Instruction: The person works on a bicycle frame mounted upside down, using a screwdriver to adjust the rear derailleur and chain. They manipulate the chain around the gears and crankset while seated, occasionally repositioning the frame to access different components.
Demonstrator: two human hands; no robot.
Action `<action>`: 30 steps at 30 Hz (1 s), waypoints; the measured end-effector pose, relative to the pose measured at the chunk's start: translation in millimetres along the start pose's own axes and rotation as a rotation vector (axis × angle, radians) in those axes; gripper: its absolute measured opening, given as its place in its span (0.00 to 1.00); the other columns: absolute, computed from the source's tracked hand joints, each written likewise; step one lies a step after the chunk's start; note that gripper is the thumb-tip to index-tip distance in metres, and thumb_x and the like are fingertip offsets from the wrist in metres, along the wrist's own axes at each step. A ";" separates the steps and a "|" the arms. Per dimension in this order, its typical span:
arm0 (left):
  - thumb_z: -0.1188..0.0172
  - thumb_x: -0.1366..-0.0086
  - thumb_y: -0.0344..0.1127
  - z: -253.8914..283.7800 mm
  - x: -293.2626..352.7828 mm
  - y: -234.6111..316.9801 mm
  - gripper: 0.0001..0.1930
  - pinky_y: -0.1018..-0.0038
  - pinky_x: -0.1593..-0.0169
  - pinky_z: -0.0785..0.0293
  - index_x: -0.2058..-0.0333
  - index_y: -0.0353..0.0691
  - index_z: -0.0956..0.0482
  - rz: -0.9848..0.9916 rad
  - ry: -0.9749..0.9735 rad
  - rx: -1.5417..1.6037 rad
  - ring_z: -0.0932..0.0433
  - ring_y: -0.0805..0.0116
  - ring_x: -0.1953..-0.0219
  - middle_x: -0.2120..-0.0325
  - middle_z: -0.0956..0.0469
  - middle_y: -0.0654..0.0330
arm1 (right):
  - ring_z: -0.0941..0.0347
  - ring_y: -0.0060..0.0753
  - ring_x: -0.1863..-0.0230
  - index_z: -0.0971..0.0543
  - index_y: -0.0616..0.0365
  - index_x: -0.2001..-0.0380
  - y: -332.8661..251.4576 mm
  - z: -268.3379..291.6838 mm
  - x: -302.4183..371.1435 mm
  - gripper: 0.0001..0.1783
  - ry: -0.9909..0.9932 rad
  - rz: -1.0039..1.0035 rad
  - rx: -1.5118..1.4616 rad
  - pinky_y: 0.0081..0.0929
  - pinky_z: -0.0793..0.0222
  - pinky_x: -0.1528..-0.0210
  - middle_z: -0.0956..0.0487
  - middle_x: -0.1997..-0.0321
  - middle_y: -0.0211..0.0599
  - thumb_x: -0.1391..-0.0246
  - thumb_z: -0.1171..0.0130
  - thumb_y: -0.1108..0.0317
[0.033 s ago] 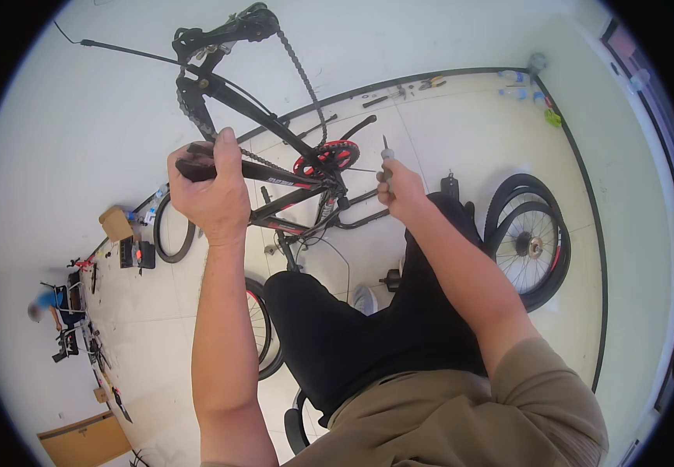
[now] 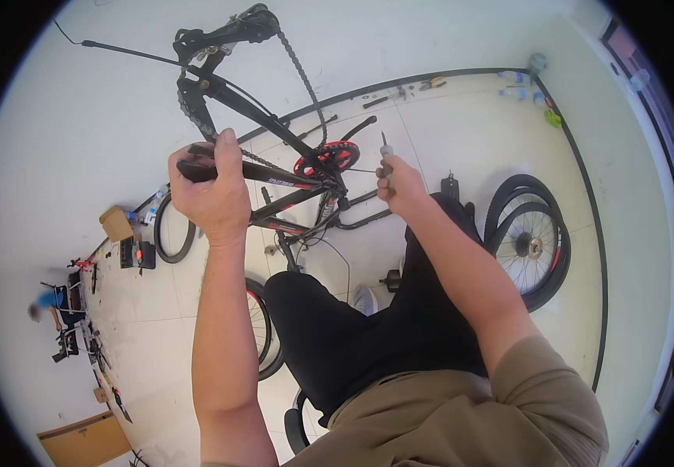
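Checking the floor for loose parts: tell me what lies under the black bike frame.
Under the black bike frame, the white tiled floor, a black tire and part of a wheel. The person's black-trousered legs cover the floor nearer in.

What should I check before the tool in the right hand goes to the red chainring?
1. Left hand gripping the black bike frame: ok.
2. Right hand closed on the slim tool: ok.
3. Tool tip type: cannot tell.
4. Path to red chainring free of obstruction: ok.
5. Chain seated on chainring: cannot tell.
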State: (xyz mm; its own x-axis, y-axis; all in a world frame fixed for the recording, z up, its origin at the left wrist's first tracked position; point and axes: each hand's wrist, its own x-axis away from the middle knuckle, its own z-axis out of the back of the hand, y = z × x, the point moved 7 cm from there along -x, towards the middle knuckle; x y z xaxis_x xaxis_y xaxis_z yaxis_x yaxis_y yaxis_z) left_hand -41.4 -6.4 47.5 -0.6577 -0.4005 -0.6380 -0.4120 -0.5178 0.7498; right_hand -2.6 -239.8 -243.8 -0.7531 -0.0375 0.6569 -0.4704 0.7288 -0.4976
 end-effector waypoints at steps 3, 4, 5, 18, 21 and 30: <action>0.28 0.45 0.38 -1.5 0.6 0.1 0.16 0.83 0.71 0.32 0.71 0.35 0.27 -0.027 -0.002 -0.021 0.30 0.81 0.77 0.79 0.27 0.66 | 0.37 0.20 0.79 0.29 0.58 0.63 -11.8 -16.9 -5.8 0.10 -0.085 0.024 -0.007 0.19 0.47 0.83 0.29 0.71 0.34 0.43 0.45 0.64; 0.28 0.45 0.38 0.1 1.1 -1.3 0.16 0.83 0.71 0.32 0.71 0.35 0.27 -0.033 -0.004 -0.048 0.30 0.81 0.78 0.79 0.27 0.66 | 0.39 0.19 0.81 0.29 0.59 0.63 -14.4 -21.1 -1.2 0.10 -0.076 0.058 0.068 0.19 0.48 0.83 0.29 0.72 0.33 0.43 0.45 0.64; 0.28 0.45 0.39 0.8 1.3 -1.2 0.16 0.83 0.71 0.32 0.71 0.35 0.26 -0.024 0.004 -0.035 0.31 0.81 0.78 0.80 0.27 0.66 | 0.40 0.19 0.82 0.29 0.60 0.63 -17.3 -25.0 5.3 0.10 -0.067 0.094 0.142 0.20 0.49 0.84 0.30 0.73 0.33 0.43 0.46 0.64; 0.27 0.45 0.38 0.2 -0.3 -3.5 0.17 0.83 0.71 0.32 0.71 0.35 0.27 -0.040 0.002 0.057 0.30 0.80 0.77 0.79 0.27 0.66 | 0.45 0.19 0.87 0.29 0.58 0.68 23.1 31.4 20.1 0.10 0.073 0.085 0.200 0.22 0.53 0.87 0.31 0.77 0.32 0.45 0.46 0.62; 0.27 0.46 0.38 1.7 0.8 -4.0 0.17 0.83 0.71 0.32 0.71 0.35 0.27 -0.014 0.007 0.037 0.31 0.80 0.77 0.79 0.27 0.66 | 0.44 0.20 0.88 0.30 0.57 0.70 76.8 32.7 40.5 0.11 0.214 -0.043 0.165 0.23 0.53 0.87 0.31 0.78 0.32 0.46 0.46 0.61; 0.27 0.47 0.42 1.2 0.1 -6.2 0.19 0.82 0.69 0.32 0.71 0.35 0.27 -0.030 -0.003 0.000 0.32 0.80 0.77 0.80 0.27 0.66 | 0.46 0.19 0.87 0.31 0.54 0.72 159.8 14.6 54.9 0.10 -0.159 -0.434 0.322 0.22 0.55 0.86 0.31 0.77 0.31 0.46 0.42 0.63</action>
State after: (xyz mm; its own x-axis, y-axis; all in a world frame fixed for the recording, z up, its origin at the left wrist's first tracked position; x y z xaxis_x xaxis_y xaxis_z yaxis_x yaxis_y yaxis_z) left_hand -39.6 -2.3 43.0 -0.6468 -0.3823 -0.6599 -0.4317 -0.5297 0.7301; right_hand -125.8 -135.4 -295.5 -0.5078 -0.4082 0.7586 -0.8502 0.3792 -0.3651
